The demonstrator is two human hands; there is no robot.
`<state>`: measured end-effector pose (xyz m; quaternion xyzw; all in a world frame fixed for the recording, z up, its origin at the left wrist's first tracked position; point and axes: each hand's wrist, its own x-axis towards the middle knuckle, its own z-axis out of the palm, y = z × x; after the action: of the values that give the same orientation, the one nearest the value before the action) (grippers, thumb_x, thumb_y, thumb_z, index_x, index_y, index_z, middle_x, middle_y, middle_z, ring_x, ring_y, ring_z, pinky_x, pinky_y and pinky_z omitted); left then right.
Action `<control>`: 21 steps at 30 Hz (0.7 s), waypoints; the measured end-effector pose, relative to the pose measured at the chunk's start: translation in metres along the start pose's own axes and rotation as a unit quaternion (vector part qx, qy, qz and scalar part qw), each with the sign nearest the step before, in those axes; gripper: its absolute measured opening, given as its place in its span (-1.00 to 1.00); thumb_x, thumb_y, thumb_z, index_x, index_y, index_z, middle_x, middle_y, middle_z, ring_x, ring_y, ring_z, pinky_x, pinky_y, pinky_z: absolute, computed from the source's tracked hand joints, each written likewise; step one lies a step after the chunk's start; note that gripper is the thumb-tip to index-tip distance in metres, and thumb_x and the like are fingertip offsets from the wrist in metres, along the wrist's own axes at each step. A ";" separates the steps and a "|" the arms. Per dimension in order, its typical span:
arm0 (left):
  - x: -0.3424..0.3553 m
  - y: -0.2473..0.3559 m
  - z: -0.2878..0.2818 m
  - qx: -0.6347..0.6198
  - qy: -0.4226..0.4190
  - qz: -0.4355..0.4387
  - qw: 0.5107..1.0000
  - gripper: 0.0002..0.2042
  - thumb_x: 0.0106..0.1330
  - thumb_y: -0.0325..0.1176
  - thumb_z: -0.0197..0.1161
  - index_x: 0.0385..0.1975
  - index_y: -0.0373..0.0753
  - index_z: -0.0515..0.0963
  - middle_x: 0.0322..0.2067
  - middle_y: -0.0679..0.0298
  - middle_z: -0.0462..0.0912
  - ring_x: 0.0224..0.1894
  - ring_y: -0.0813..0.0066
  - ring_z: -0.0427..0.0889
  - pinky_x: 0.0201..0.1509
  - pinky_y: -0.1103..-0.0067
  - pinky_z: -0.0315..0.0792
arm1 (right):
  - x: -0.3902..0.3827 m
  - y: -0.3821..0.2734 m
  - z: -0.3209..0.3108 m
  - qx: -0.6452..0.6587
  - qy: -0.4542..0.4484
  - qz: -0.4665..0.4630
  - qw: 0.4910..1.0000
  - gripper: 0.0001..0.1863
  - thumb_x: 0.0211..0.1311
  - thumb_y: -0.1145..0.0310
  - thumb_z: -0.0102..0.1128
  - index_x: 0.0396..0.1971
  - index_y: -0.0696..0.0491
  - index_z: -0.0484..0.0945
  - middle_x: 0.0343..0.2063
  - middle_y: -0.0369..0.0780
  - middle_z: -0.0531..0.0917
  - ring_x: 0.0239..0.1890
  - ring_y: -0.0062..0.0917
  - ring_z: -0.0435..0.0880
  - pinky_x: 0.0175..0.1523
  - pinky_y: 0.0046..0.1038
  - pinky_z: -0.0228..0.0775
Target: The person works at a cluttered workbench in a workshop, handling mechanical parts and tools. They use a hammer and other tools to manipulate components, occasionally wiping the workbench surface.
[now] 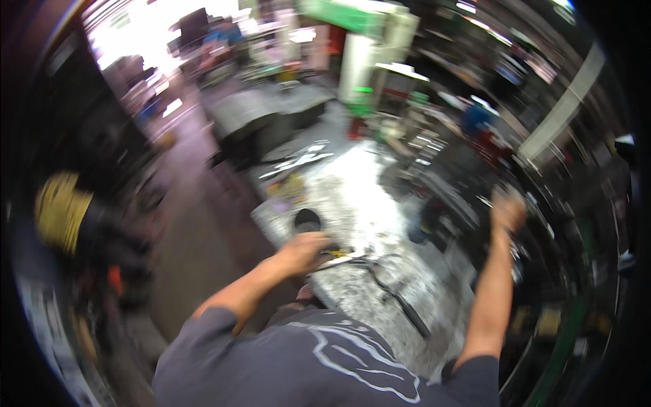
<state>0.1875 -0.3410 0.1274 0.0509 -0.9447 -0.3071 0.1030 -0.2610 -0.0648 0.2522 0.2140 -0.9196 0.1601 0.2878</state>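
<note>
Over the near left edge of a worn, pale metal worktable, my left hand is closed, its fingers curled. What it grips, if anything, I cannot make out. Just beyond its knuckles is a dark, round-topped object. By its fingertips is a small yellow-and-black item. A long, thin tool with a dark handle lies slantwise on the tabletop. Stretched far out to the right, my right hand is among blurred dark equipment and things on that side. Motion smears its fingers.
A grey metal block stands beyond the table at the left. Thin metal pieces lie at the table's far left. A green-and-red bottle-like object stands at the back. To the left, a yellow-black bundle sits beside the walkway floor.
</note>
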 end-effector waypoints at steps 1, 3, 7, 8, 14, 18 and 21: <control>0.001 0.002 0.003 -0.030 0.012 0.008 0.999 -0.65 0.30 -0.31 0.45 0.04 -0.27 0.63 -0.08 0.05 0.69 0.01 0.00 0.69 0.09 0.23 0.61 | -0.005 -0.003 -0.008 -0.003 -0.015 -0.017 1.000 -0.49 0.35 -0.08 0.31 0.12 -0.04 0.72 -0.04 -0.01 0.77 -0.02 -0.01 0.76 0.03 -0.01 0.60; 0.010 0.012 0.011 -0.077 0.050 0.039 0.995 -0.67 0.29 -0.32 0.47 0.00 -0.26 0.65 -0.15 0.09 0.70 -0.04 0.05 0.72 0.07 0.25 0.61 | -0.018 -0.013 -0.018 -0.006 0.043 -0.028 0.999 -0.45 0.44 -0.09 0.22 0.21 0.00 0.66 0.12 -0.02 0.73 0.10 -0.03 0.72 0.18 -0.05 0.54; 0.039 0.041 0.025 -0.123 0.092 0.075 0.985 -0.71 0.33 -0.29 0.46 -0.05 -0.28 0.65 -0.15 0.09 0.70 -0.03 0.07 0.72 0.05 0.25 0.62 | -0.069 -0.035 -0.033 0.080 -0.015 -0.102 0.991 -0.63 0.47 0.18 0.29 0.07 0.14 0.70 0.00 0.01 0.75 0.05 -0.03 0.72 0.15 -0.12 0.55; 0.043 0.048 0.027 -0.130 0.095 0.091 0.983 -0.72 0.34 -0.29 0.46 -0.05 -0.28 0.64 -0.15 0.08 0.70 -0.03 0.06 0.71 0.05 0.25 0.62 | -0.085 -0.040 -0.037 0.118 -0.065 -0.107 0.985 -0.67 0.46 0.24 0.31 0.04 0.16 0.71 -0.03 0.02 0.76 0.03 -0.03 0.73 0.15 -0.14 0.56; 0.058 0.085 0.035 -0.179 0.073 -0.007 0.981 -0.67 0.29 -0.28 0.54 -0.09 -0.35 0.65 -0.23 -0.01 0.76 -0.22 0.12 0.78 -0.09 0.28 0.65 | -0.179 -0.084 -0.068 0.300 -0.238 -0.141 0.913 -0.59 0.28 0.43 0.35 0.14 0.07 0.65 -0.11 -0.04 0.75 -0.04 -0.13 0.75 0.10 -0.20 0.58; 0.062 0.114 0.038 -0.185 0.015 -0.084 0.979 -0.71 0.26 -0.38 0.57 -0.24 -0.39 0.59 -0.38 0.05 0.78 -0.31 0.30 0.81 -0.20 0.42 0.66 | -0.237 -0.104 -0.075 0.327 -0.269 -0.274 0.864 -0.36 0.23 0.34 0.47 0.34 -0.05 0.52 0.07 -0.03 0.64 0.07 -0.10 0.68 0.16 -0.16 0.59; 0.073 0.126 0.047 -0.297 -0.010 -0.096 0.950 -0.68 0.28 -0.39 0.56 -0.10 -0.38 0.59 -0.30 0.09 0.81 -0.22 0.34 0.82 -0.14 0.46 0.69 | -0.249 -0.099 -0.073 0.351 -0.233 -0.209 0.882 -0.39 0.27 0.42 0.41 0.34 -0.05 0.52 -0.07 -0.05 0.68 -0.02 -0.15 0.71 0.05 -0.21 0.64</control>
<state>0.1019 -0.2243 0.1764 0.1057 -0.8024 -0.5827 0.0741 0.0060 -0.0436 0.1775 0.5196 -0.7776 0.3540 -0.0023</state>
